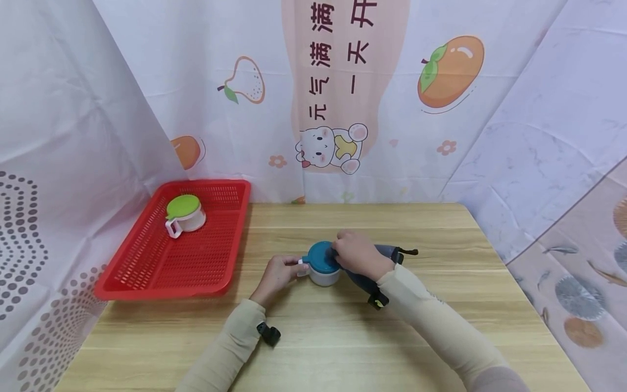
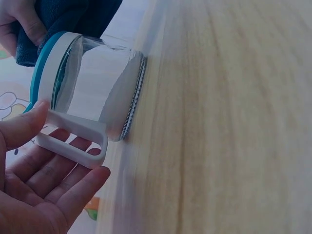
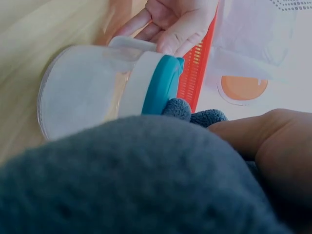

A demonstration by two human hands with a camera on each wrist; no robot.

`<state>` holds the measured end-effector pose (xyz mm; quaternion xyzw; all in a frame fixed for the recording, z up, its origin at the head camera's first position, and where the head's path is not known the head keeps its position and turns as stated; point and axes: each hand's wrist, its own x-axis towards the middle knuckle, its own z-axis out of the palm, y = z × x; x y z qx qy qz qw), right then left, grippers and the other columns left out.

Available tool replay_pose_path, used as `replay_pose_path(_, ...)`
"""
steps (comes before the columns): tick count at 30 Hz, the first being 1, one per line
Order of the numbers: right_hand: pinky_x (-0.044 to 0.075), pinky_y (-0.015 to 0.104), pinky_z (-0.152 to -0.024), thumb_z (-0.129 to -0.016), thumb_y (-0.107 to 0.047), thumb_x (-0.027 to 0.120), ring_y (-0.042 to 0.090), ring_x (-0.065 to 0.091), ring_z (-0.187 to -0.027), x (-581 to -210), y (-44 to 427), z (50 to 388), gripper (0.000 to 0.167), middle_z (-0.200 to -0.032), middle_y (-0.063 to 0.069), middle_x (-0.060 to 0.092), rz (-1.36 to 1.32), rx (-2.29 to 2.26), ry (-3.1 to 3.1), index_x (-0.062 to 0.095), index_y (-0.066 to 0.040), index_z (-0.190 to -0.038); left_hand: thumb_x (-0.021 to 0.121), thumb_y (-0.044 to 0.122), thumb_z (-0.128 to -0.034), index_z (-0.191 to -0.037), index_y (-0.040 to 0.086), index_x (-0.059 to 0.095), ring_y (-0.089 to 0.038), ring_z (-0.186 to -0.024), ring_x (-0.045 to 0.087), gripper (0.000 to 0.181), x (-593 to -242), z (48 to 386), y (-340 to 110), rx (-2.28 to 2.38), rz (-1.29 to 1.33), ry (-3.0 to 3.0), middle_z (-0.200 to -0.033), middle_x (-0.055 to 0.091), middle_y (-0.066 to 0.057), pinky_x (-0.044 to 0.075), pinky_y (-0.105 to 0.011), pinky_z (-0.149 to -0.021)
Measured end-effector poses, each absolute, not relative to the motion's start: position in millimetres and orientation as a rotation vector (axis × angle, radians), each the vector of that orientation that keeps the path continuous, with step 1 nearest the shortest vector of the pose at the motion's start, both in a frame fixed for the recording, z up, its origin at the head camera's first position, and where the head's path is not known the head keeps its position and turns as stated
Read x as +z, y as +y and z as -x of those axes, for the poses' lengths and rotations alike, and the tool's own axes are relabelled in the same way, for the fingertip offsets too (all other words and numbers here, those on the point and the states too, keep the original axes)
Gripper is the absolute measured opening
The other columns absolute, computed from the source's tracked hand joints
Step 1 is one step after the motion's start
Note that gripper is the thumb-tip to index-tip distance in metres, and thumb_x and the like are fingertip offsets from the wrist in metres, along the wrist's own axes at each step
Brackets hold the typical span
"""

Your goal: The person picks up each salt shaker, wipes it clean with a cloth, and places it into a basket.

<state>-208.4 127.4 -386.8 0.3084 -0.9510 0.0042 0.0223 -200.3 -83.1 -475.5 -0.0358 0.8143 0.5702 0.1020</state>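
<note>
A clear seasoning jar (image 1: 324, 280) with a teal-blue lid (image 1: 320, 257) and white contents stands upright on the table. My left hand (image 1: 276, 276) holds its white handle (image 2: 80, 123), with the thumb near the lid and the other fingers beneath the handle in the left wrist view. In my right hand (image 1: 360, 255) is a dark blue cloth (image 1: 361, 281), bunched and pressed to the lid's right side. Part of the cloth hangs down beside the jar. In the right wrist view the cloth (image 3: 131, 175) hides much of that hand.
To the left, a red plastic basket (image 1: 227, 261) holds a similar jar with a green lid (image 1: 183, 206). The wooden table (image 1: 333, 348) meets a printed curtain (image 1: 264, 130) at its back edge. A black strap (image 1: 268, 333) sits on the left wrist.
</note>
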Motion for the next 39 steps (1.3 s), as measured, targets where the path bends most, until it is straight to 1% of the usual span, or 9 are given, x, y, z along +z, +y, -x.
replay_pose_path(2,0.050,0.032,-0.059,-0.089,-0.015,0.069,0.015,0.052,-0.068,-387.7,126.3,206.7,0.009,-0.079,0.005,0.061,-0.970,-0.001,-2.925,0.074,-0.008,-0.090,0.076,0.022,-0.0844,-0.100,0.007,0.076,-0.014,-0.077,0.059,0.022,-475.9,200.4,-83.7,1.677,0.111,2.405,-0.092,0.071,-0.004,0.053,-0.028,-0.070)
replay_pose_path(7,0.048,0.031,-0.058,-0.090,-0.012,0.066,0.015,0.050,-0.067,-386.6,122.0,204.2,0.010,-0.079,0.006,0.060,-0.996,-0.017,-2.902,0.074,-0.006,-0.089,0.075,0.028,-0.0850,-0.100,0.011,0.077,-0.017,-0.072,0.056,0.023,-476.2,201.4,-85.0,1.643,0.110,2.420,-0.080,0.065,-0.002,0.046,-0.024,-0.061)
replay_pose_path(11,0.041,0.027,-0.055,-0.090,-0.010,0.064,0.015,0.045,-0.065,-384.5,118.1,203.2,0.011,-0.076,0.005,0.059,-1.018,-0.014,-2.905,0.074,-0.006,-0.089,0.075,0.029,-0.0851,-0.098,0.012,0.077,-0.018,-0.071,0.054,0.021,-476.1,201.2,-84.6,1.634,0.112,2.432,-0.076,0.063,-0.001,0.043,-0.024,-0.059)
replay_pose_path(14,0.038,0.026,-0.055,-0.090,-0.010,0.064,0.014,0.043,-0.063,-384.9,115.2,202.5,0.012,-0.076,0.004,0.059,-1.040,-0.022,-2.901,0.075,-0.006,-0.090,0.076,0.028,-0.0848,-0.098,0.011,0.077,-0.017,-0.072,0.055,0.022,-475.9,200.3,-84.0,1.641,0.113,2.437,-0.079,0.065,0.000,0.044,-0.024,-0.062)
replay_pose_path(18,0.040,0.026,-0.056,-0.091,-0.011,0.064,0.014,0.043,-0.065,-384.9,110.7,201.9,0.012,-0.078,0.004,0.060,-1.048,-0.008,-2.902,0.075,-0.007,-0.091,0.076,0.028,-0.0849,-0.100,0.010,0.077,-0.016,-0.075,0.057,0.024,-477.2,200.5,-84.7,1.651,0.094,2.446,-0.086,0.069,-0.001,0.048,-0.026,-0.065)
replay_pose_path(25,0.035,0.026,-0.055,-0.088,-0.011,0.066,0.014,0.041,-0.065,-384.0,99.2,202.3,0.008,-0.075,0.002,0.056,-1.073,0.051,-2.896,0.073,-0.007,-0.086,0.074,0.026,-0.0861,-0.100,0.009,0.076,-0.012,-0.080,0.060,0.022,-474.9,199.5,-87.5,1.672,0.025,2.417,-0.093,0.072,-0.003,0.052,-0.026,-0.070)
replay_pose_path(28,0.038,0.026,-0.055,-0.088,-0.011,0.067,0.015,0.043,-0.065,-382.9,92.8,203.1,0.007,-0.076,0.002,0.057,-1.075,0.051,-2.897,0.073,-0.008,-0.085,0.074,0.023,-0.0858,-0.100,0.006,0.076,-0.011,-0.077,0.061,0.023,-473.7,198.6,-87.7,1.686,-0.029,2.425,-0.091,0.072,-0.003,0.051,-0.024,-0.067)
replay_pose_path(34,0.052,0.029,-0.060,-0.089,-0.015,0.068,0.017,0.056,-0.073,-383.5,81.8,207.7,0.010,-0.085,0.005,0.065,-1.066,-0.087,-2.872,0.075,-0.009,-0.092,0.074,0.018,-0.0847,-0.097,0.007,0.077,-0.013,-0.075,0.059,0.016,-476.8,202.5,-87.8,1.673,-0.023,2.439,-0.087,0.072,-0.003,0.047,-0.024,-0.065)
replay_pose_path(39,0.053,0.032,-0.061,-0.089,-0.014,0.068,0.019,0.059,-0.075,-384.0,78.5,213.0,0.009,-0.086,0.006,0.065,-1.044,-0.066,-2.911,0.075,-0.009,-0.092,0.074,0.018,-0.0854,-0.096,0.008,0.077,-0.013,-0.076,0.057,0.015,-478.7,205.3,-88.3,1.608,-0.028,2.481,-0.084,0.071,-0.002,0.045,-0.024,-0.065)
